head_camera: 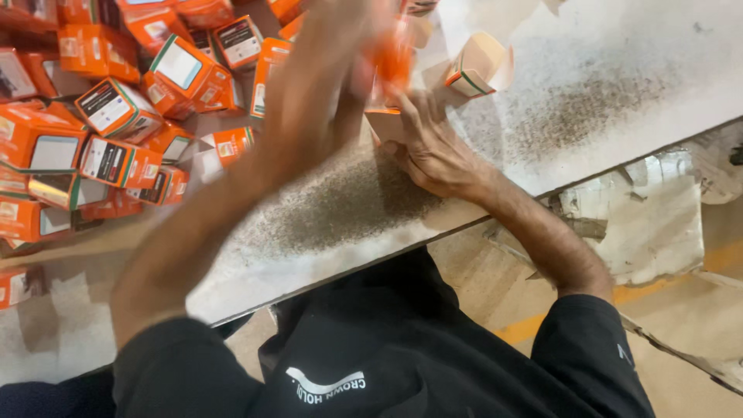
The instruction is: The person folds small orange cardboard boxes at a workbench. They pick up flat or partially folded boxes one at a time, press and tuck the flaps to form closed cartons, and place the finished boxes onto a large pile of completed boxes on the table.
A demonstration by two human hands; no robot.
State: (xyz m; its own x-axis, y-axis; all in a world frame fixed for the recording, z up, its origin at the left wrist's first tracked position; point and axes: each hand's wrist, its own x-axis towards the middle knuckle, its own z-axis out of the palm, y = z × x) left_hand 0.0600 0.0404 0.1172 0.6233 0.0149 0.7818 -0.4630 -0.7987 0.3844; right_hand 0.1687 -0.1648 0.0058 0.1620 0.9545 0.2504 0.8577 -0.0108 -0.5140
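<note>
Item in hand: one small orange carton (392,63), being worked between both hands near the far middle of the worktop (619,85). Left hand (321,93) is moving, blurred; it is closing around the carton's upper part, though the exact finger position cannot be told. Right hand (429,151) is resting on the worktop, fingers curled against the carton's pale open flap (383,124). Done, judging by the lie of things: a heap of closed orange cartons (116,116) is piling up at the left. Left to do: this carton is lying unclosed, and another open carton (474,71) is waiting just beyond.
</note>
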